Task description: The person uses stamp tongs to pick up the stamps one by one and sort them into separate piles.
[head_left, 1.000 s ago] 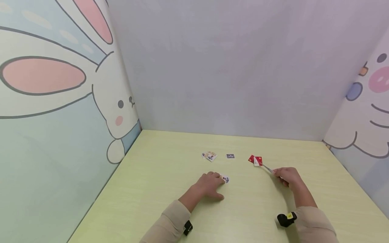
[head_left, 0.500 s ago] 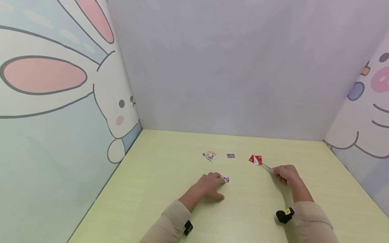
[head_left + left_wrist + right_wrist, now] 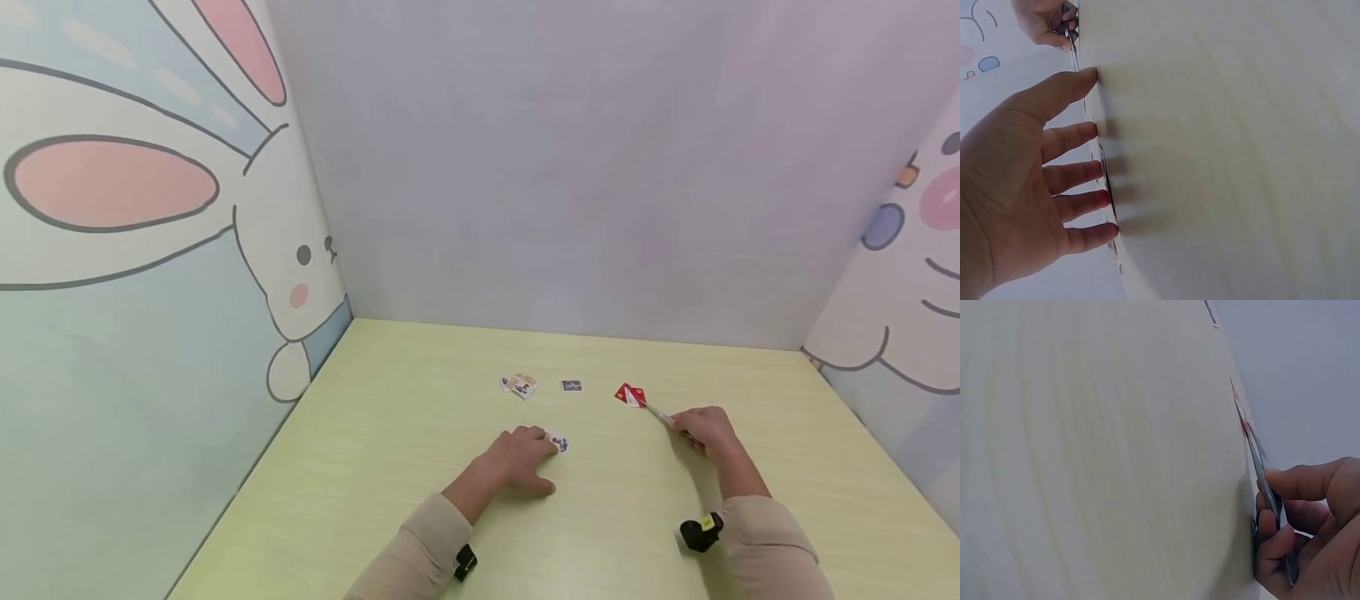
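Observation:
My right hand [image 3: 708, 432] pinches a pair of metal tweezers [image 3: 1264, 481], whose tips reach to a red and white card [image 3: 636, 397] on the table. A second red card [image 3: 622, 390] lies partly beneath it. In the right wrist view the tweezer tips meet the red piece at the table surface. My left hand [image 3: 517, 460] rests with spread fingers on the table, fingertips over the edge of a small white picture card [image 3: 558, 442]. In the left wrist view the thumb and fingers [image 3: 1082, 206] are extended and touch down at the surface.
Several overlapping picture cards [image 3: 521, 385] lie farther back, left of a small dark card [image 3: 572, 386]. The pale yellow table [image 3: 360, 467] is bounded by a grey back wall [image 3: 562, 183] and side panels with a cartoon rabbit [image 3: 285, 250] and another cartoon animal [image 3: 915, 275].
The white-faced red card at the tweezer tips has tilted and drawn close over the other red card. My right hand has shifted slightly away from me; the left hand stays put.

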{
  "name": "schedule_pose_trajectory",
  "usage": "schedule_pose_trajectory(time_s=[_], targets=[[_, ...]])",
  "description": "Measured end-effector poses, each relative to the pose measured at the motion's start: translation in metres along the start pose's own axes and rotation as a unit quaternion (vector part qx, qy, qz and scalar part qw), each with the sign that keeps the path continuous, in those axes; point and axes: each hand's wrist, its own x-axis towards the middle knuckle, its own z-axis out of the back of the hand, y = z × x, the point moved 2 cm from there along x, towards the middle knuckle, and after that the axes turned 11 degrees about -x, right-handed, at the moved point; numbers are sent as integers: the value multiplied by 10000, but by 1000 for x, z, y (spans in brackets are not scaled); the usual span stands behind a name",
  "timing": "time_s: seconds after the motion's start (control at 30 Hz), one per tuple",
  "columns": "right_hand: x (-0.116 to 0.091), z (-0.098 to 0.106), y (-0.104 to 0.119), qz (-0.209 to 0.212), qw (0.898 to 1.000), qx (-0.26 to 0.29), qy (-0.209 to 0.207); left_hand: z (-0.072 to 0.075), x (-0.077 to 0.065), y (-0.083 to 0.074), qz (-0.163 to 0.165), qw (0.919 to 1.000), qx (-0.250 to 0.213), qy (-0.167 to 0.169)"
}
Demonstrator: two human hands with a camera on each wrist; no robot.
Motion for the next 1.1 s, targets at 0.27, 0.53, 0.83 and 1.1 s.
schedule_pose_trajectory(time_s=[0.27, 0.53, 0.83, 1.1], targets=[[-10, 12, 1, 11, 9999, -136, -50, 3, 1, -3, -11, 10000, 22, 26], [-11, 9, -2, 50, 9999, -123, -22, 2, -1, -2, -7, 10000, 13, 48], [-25, 4, -3, 307, 9989, -362, -38, 2, -2, -3, 25, 10000, 14, 55], [-37, 1, 0, 343, 9986, -380, 109, 2, -2, -2, 20, 10000, 37, 63]])
